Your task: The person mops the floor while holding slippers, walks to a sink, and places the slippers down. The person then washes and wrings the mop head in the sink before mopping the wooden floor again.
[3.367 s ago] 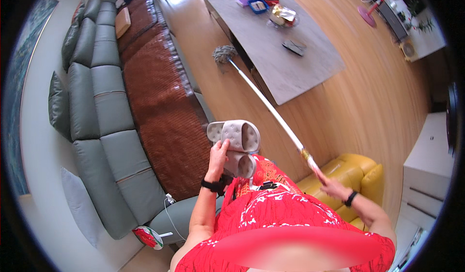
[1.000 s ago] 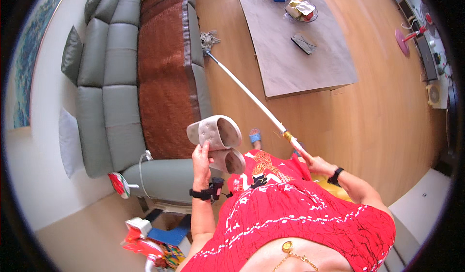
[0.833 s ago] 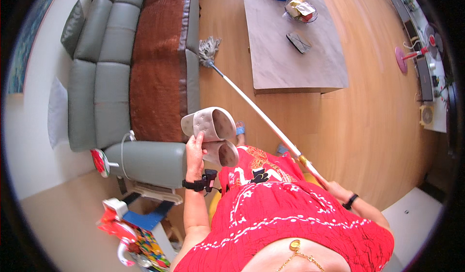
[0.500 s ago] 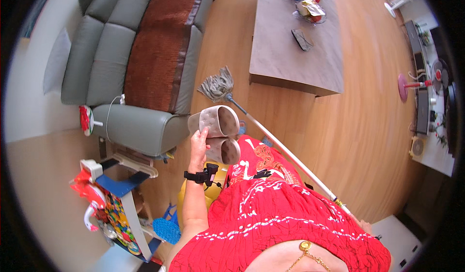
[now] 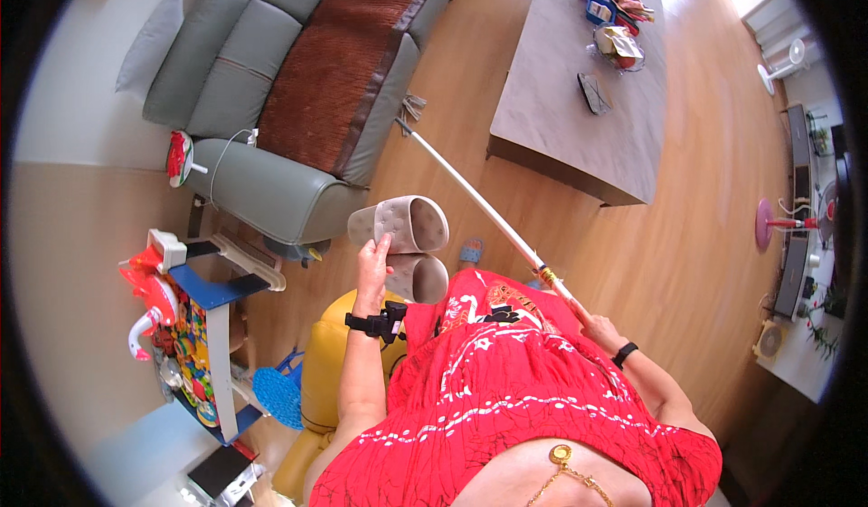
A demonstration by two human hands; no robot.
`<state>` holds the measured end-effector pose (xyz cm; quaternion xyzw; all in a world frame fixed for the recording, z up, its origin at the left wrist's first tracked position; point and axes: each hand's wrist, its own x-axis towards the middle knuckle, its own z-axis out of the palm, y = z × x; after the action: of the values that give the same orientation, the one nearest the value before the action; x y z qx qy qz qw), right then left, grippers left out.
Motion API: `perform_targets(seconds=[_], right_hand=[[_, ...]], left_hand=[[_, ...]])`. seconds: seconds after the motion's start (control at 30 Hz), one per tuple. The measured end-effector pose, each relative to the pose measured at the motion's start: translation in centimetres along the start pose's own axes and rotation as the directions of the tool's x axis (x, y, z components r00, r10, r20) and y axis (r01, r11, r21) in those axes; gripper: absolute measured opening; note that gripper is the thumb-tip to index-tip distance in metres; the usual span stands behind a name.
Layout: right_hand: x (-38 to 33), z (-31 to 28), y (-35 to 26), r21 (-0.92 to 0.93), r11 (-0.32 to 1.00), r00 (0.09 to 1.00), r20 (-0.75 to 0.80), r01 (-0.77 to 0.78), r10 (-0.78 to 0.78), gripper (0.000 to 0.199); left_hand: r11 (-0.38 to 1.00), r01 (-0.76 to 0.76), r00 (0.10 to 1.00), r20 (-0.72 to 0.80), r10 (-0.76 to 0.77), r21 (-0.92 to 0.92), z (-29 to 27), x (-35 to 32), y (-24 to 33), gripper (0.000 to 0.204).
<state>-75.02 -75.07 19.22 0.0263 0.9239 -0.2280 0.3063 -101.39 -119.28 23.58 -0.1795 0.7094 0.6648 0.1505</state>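
Note:
My left hand (image 5: 372, 272) is closed around a pair of beige slippers (image 5: 396, 220), thumb on the upper one, held in the air beside the sofa's end. Lower right, my right hand (image 5: 604, 332) grips the pale handle of a mop (image 5: 479, 201). The handle slants far and left, toward the grey sofa (image 5: 271, 186). Only a few grey strands of the mop head (image 5: 413, 106) show by the sofa's lower edge; the rest is hidden under it.
A grey low table (image 5: 579, 136) holds a phone-like dark object (image 5: 594, 94) and a fruit bowl (image 5: 618, 48). At left stand a toy-filled shelf (image 5: 194, 349), a blue stool (image 5: 278, 397) and a yellow seat (image 5: 325, 353). A pink-based fan (image 5: 767, 224) stands right.
The mop head has gone from the open floor to under the sofa's edge. My right hand has come forward into fuller view on the handle. The slippers stay in my left hand.

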Motion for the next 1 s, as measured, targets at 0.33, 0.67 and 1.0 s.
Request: perform_targets(seconds=[0.33, 0.67, 1.0], right_hand=[[-18.2, -1.6, 22.0, -0.051, 0.997, 0.992, 0.106, -0.062, 0.067, 0.065], [-51.8, -16.9, 40.1, -0.671, 0.718, 0.948, 0.072, -0.184, 0.311, 0.060], [-26.5, -9.8, 40.6, -0.413, 0.896, 0.974, 0.210, 0.164, -0.082, 0.022]], left_hand=[[0.996, -0.066, 0.971, -0.234, 0.049, -0.064, 11.5, -10.8, -5.3, 0.026], [0.976, 0.111, 0.988, -0.089, -0.130, -0.186, 24.5, -22.2, -11.9, 0.022], [0.981, 0.059, 0.954, -0.278, -0.109, -0.183, 22.4, -26.7, -15.2, 0.025]])
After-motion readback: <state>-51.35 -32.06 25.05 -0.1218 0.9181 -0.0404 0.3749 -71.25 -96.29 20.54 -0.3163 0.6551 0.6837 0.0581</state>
